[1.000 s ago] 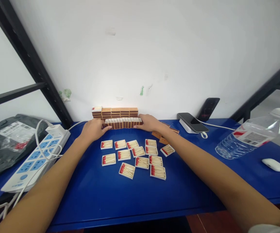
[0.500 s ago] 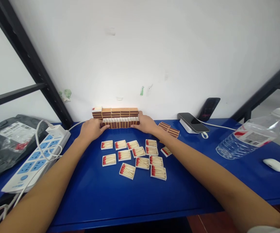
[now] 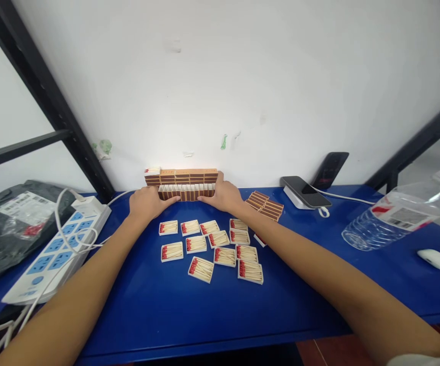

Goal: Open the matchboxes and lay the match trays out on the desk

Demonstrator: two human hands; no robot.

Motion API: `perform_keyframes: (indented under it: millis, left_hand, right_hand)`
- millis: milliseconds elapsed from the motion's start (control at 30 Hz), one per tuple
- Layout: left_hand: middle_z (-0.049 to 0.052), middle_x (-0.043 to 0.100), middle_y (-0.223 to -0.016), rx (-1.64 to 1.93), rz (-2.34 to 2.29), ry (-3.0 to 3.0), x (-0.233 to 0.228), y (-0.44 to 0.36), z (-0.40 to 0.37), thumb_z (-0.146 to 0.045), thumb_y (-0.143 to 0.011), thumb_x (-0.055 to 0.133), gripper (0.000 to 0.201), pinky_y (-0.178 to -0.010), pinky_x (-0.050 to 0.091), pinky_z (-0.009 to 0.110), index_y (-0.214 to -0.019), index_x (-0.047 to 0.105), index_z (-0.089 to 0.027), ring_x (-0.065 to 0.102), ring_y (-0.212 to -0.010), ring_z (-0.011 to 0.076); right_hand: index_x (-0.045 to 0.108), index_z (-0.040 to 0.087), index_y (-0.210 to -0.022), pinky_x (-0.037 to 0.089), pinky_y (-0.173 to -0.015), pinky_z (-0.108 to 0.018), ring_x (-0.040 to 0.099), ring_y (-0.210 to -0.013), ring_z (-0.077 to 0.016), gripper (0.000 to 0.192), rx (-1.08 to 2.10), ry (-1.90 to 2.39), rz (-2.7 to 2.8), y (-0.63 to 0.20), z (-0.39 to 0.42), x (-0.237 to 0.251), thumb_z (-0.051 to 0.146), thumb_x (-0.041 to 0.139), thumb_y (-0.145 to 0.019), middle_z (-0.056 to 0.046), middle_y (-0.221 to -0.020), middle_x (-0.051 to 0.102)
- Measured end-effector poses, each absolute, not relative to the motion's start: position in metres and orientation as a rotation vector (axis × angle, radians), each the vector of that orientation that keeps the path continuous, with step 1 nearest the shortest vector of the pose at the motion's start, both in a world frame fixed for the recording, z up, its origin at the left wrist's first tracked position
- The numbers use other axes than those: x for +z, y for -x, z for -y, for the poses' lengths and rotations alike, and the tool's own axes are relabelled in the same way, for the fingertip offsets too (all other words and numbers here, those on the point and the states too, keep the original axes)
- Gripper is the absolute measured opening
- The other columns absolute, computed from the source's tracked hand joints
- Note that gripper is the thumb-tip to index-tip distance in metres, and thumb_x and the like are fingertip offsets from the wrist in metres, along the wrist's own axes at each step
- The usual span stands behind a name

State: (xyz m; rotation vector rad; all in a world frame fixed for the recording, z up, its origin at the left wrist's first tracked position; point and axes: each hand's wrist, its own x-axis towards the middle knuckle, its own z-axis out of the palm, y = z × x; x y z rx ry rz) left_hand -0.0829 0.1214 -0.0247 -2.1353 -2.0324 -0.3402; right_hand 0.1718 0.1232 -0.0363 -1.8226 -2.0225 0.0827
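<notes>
A: Where's the row of matchboxes [image 3: 186, 192]?
B: At the back of the blue table [image 3: 158, 310], just in front of the stack of matchboxes [image 3: 183, 176] that stands vs. the white wall [image 3: 220, 81]. Boxes stand on edge, side by side.

A: Hands?
B: Left hand [image 3: 147, 202] presses the row's left end, fingers curled partway, tips on the end box. Right hand [image 3: 223, 196] does the same at the right end, thumb up at the stack's corner. Row's squeezed btwn both, not wrapped by either.

A: Nearer than the row?
B: Open match trays [image 3: 210, 247], red heads showing, scattered flat, well apart from the row. The right forearm crosses over one or two.

A: Right of the row?
B: Loose box sleeves [image 3: 265, 204] near the right hand, then a phone [image 3: 305, 186] on a white stand, a lying water bottle [image 3: 395, 216], a white mouse [image 3: 436, 259].

A: Left?
B: Power strip [image 3: 57, 244] w/ cable, dark bag [image 3: 13, 218] beyond.
</notes>
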Motion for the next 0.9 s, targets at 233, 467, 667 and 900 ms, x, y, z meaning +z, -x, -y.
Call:
perform_keyframes:
  millis: [233,467,667,900]
  left_hand:
    - [0.024,0.077,-0.104,-0.355,2.131,2.063,-0.025,0.07,-0.119,-0.092,-0.078,0.051,0.089,-0.08,0.054,0.044,-0.106,0.074,-0.011,0.072,-0.099,0.0418]
    - [0.024,0.076,-0.103,-0.372,2.147,2.066,-0.024,0.068,-0.117,-0.093,-0.077,0.05,0.091,-0.079,0.054,0.044,-0.105,0.073,-0.01,0.072,-0.099,0.0421]
    - [0.025,0.076,-0.105,-0.328,2.163,2.082,-0.02,0.074,-0.117,-0.098,-0.074,0.045,0.097,-0.079,0.053,0.043,-0.106,0.073,-0.011,0.072,-0.099,0.043]
    - [0.032,0.073,-0.103,-0.355,2.198,2.045,0.008,0.081,-0.104,-0.102,-0.068,0.044,0.102,-0.077,0.052,0.049,-0.099,0.073,-0.009,0.069,-0.1,0.0507]
  right_hand:
    - [0.022,0.005,-0.157,0.053,-0.077,-0.041,0.071,-0.102,-0.0384,0.109,0.031,1.851,2.009,-0.166,-0.121,-0.036,0.067,0.075,-0.085,-0.023,-0.107,0.076]
    - [0.018,0.003,-0.159,0.053,-0.08,-0.043,0.07,-0.105,-0.0396,0.112,0.016,1.863,1.985,-0.161,-0.12,-0.036,0.066,0.074,-0.086,-0.024,-0.11,0.075]
    - [0.018,0.004,-0.162,0.052,-0.076,-0.041,0.071,-0.102,-0.0379,0.113,0.161,1.768,2.054,-0.18,-0.114,-0.029,0.066,0.074,-0.086,-0.024,-0.116,0.075]
    - [0.069,0.015,-0.121,0.052,-0.085,-0.041,0.07,-0.103,-0.0308,0.049,0.055,1.583,2.087,-0.278,-0.071,0.006,0.057,0.066,-0.095,-0.014,-0.112,0.077]
